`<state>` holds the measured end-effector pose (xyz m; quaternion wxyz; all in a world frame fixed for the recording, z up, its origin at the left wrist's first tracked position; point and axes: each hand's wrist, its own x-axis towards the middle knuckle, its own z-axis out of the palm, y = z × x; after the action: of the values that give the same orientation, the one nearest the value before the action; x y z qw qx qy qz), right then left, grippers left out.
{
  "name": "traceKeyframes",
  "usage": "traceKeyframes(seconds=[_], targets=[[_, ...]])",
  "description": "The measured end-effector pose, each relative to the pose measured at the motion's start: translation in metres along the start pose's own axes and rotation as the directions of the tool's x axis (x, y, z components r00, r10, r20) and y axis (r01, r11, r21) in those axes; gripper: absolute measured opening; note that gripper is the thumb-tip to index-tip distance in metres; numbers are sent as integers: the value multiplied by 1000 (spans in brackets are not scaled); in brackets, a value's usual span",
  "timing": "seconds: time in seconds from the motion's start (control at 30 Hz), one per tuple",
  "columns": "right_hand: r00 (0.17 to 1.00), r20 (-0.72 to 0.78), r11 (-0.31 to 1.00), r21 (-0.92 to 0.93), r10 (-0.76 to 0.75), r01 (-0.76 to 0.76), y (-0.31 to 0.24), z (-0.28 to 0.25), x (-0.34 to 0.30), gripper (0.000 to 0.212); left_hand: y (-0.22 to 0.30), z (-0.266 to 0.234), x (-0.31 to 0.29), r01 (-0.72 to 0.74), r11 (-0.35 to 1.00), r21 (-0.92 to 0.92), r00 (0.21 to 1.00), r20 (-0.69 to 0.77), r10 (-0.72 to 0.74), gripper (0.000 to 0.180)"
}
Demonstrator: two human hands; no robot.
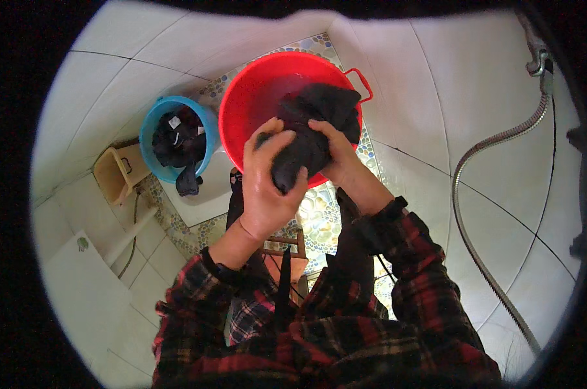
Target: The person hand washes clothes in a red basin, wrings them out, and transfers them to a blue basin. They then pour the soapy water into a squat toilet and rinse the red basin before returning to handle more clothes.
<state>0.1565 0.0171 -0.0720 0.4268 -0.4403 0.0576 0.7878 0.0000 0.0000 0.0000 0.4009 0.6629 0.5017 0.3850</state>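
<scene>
A bunched dark garment (300, 159) is held up over the near rim of a large red basin (251, 84). My left hand (267, 178) curls around its left side, fingers and thumb pressing into the wet-looking cloth. On the other side my right hand (342, 155) grips it, thumb over the top. More of the dark cloth (329, 100) spreads up and to the right, over the basin's right side. What kind of garment it is I cannot tell. The inside of the basin is partly hidden behind the cloth and my hands.
Left of the basin stands a blue bucket (210, 126) of dark clothes, one piece hanging over its rim. A tan plastic container (109, 176) sits beside it. A metal shower hose (459, 194) hangs along the right wall. Below me is a small wooden stool (287, 266) on pebble-patterned floor.
</scene>
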Motion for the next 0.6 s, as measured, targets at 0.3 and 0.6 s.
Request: traceKeyframes(seconds=[0.3, 0.6], targets=[[959, -23, 804, -540, 282, -249, -35, 14, -3, 37, 13, 30, -7, -549, 824, -144, 662, 527, 533, 23], [989, 92, 55, -995, 113, 86, 8, -4, 30, 55, -49, 75, -42, -674, 726, -137, 374, 784, 496, 14]])
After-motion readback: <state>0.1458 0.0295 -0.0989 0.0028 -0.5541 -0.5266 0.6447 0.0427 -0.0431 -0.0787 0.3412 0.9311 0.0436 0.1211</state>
